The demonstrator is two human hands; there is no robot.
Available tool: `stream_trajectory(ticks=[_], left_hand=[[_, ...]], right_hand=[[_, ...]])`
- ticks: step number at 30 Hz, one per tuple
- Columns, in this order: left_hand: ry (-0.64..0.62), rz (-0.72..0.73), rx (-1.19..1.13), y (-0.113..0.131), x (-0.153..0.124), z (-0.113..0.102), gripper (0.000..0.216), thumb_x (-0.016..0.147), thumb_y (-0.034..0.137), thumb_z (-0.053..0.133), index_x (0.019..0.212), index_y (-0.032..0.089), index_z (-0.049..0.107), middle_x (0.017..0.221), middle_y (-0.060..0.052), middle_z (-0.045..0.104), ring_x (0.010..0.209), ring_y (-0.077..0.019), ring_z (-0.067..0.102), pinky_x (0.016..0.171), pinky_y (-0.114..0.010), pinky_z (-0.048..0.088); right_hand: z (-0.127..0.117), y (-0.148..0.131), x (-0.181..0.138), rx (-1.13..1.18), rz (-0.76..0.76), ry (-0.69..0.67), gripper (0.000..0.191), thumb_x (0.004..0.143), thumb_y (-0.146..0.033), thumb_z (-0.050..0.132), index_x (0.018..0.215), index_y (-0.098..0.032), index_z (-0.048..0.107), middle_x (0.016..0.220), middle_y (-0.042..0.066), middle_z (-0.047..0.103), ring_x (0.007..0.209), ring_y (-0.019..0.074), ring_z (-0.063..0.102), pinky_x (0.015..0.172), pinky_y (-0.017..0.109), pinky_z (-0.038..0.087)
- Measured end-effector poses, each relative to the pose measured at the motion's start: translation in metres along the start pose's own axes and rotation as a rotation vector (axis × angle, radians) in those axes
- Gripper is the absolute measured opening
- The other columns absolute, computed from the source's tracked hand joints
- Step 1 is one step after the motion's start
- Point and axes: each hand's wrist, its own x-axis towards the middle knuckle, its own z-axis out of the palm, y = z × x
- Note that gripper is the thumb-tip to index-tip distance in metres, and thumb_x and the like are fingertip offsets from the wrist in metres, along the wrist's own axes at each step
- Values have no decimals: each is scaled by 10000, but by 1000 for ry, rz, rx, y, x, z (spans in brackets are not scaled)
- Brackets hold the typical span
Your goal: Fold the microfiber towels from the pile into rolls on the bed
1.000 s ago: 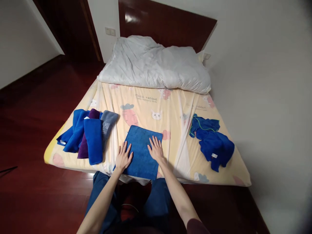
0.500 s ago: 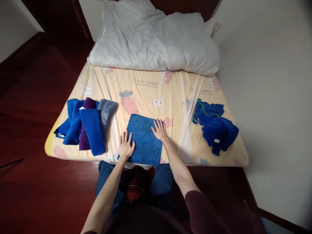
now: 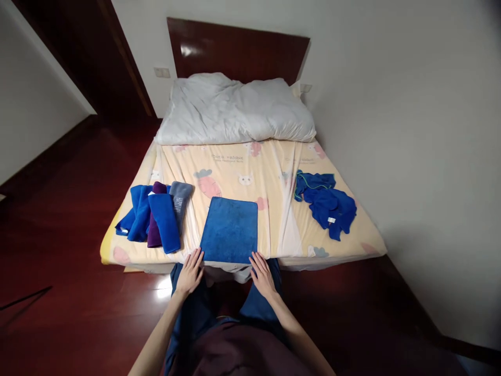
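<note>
A blue towel (image 3: 230,230) lies flat and spread out at the near edge of the bed, roughly square. At its near left corner is my left hand (image 3: 190,272), fingers stretched out and touching the edge. My right hand (image 3: 262,274) rests its outstretched fingers on the near right corner. Thumbs and palms are partly hidden from above, and neither hand visibly grips the cloth. To the left, folded towels lie overlapping: a bright blue one (image 3: 165,223) on top, a purple one (image 3: 154,237) under it and a grey one (image 3: 180,198) with lettering.
Crumpled blue cloths (image 3: 332,206), one with green edging, lie on the right of the bed. Across the far end is a bunched white quilt (image 3: 238,115) before a dark headboard (image 3: 238,47). A yellow rabbit-print sheet (image 3: 230,177) covers the mattress. A wall stands at right.
Both hands have drawn back towards me, from the towel's sides and far right corner to its near corners. The towel now lies flatter and squarer. My view has tilted up.
</note>
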Motion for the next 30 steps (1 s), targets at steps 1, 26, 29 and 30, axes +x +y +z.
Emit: stream_trajectory(ticks=[1, 26, 29, 30], left_hand=[[5, 16, 17, -3, -2, -2, 587, 960, 248, 393, 1533, 154, 309, 1602, -114, 304, 1488, -248, 258, 1209, -463, 252], [65, -156, -392, -28, 53, -8, 403, 734, 52, 448, 1011, 182, 710, 1115, -80, 708, 1091, -234, 604, 997, -383, 473], [75, -180, -489, -35, 56, -5, 406, 682, 95, 465, 988, 179, 719, 1038, -78, 718, 1008, -230, 647, 952, -389, 507], [75, -181, -503, -36, 57, -4, 412, 671, 107, 464, 983, 183, 723, 1027, -76, 717, 991, -227, 655, 938, -386, 516]], right_hand=[[1, 3, -1, -15, 20, 37, 551, 974, -190, 391, 1523, -222, 353, 1555, 71, 400, 1448, 232, 337, 1155, 454, 350], [14, -8, 31, -52, 130, 254, 445, 796, -29, 529, 1171, -220, 671, 1128, 76, 716, 1093, 262, 574, 1009, 452, 373], [7, -1, 33, 36, 133, 227, 533, 708, 41, 491, 1120, -227, 697, 1106, 71, 722, 1049, 256, 595, 935, 421, 429], [6, 2, 33, 86, 133, 231, 552, 684, 54, 474, 1097, -228, 708, 1096, 67, 724, 1043, 252, 601, 926, 414, 444]])
